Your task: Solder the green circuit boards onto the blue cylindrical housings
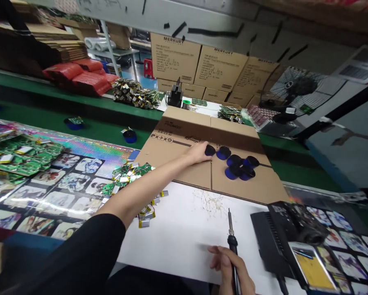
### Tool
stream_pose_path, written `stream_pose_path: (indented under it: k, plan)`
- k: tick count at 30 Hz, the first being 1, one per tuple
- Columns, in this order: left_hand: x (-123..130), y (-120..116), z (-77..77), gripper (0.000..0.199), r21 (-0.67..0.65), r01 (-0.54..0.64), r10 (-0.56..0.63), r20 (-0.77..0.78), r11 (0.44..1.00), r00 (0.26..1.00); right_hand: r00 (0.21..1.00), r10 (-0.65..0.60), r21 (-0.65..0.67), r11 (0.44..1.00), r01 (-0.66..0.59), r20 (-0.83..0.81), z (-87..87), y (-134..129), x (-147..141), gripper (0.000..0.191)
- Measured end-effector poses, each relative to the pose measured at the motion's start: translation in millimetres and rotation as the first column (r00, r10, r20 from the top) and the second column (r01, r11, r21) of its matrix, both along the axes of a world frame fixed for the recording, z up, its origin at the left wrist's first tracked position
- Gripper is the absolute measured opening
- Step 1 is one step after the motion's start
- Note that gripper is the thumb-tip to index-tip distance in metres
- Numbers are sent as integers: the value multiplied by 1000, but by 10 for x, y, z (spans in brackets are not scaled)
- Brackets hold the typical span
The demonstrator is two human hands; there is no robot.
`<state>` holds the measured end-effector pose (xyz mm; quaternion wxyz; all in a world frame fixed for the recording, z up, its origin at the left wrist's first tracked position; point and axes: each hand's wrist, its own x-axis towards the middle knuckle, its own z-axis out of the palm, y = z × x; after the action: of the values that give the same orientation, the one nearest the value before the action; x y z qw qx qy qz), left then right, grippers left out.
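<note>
My left hand [197, 152] reaches across a flat cardboard box [184, 164], its fingertips on a black-and-blue round disc [210, 150]. Several similar discs [237, 167] lie just to its right on the cardboard. My right hand [225, 262] rests at the near edge of a white board [177, 233], gripping a soldering iron [233, 241] with its tip pointing up and away. A heap of small circuit boards with foil-wrapped pouch cells [127, 175] lies left of my left forearm, and loose cells [145, 215] spill onto the white board.
A black soldering station [290, 223] and a phone [312, 266] sit at the right, on a printed mat. Green boards [22, 155] lie on a matching mat at the left. Beyond a green conveyor [79, 119] stand red bags [81, 78], cartons [199, 67] and a fan [291, 88].
</note>
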<state>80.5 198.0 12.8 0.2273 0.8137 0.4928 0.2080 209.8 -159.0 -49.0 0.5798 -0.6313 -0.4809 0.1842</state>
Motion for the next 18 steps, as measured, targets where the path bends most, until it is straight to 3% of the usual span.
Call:
stream_pose_path:
  k: [4,8,9,14,18]
  plan:
    - [-196,-348,152,66,-51,182,-181,24,982,983,1000,-27,21,999,27,16,-42,-23,168,24]
    - [-570,-1108,235,62,-128,438,-441,11,890,898,973,30,18,999,-35,229,-89,60,329,15]
    - [-656,-1318,225,65,-155,450,-457,-11,879,889,961,12,52,998,-27,275,-93,105,350,14]
    - [-961,-2177,5,60,-186,285,-314,-150,940,937,908,99,60,989,-134,407,-62,377,346,25]
    - [-1172,-2420,-112,69,-126,233,-241,-50,964,969,898,183,60,972,-225,400,-31,471,254,28]
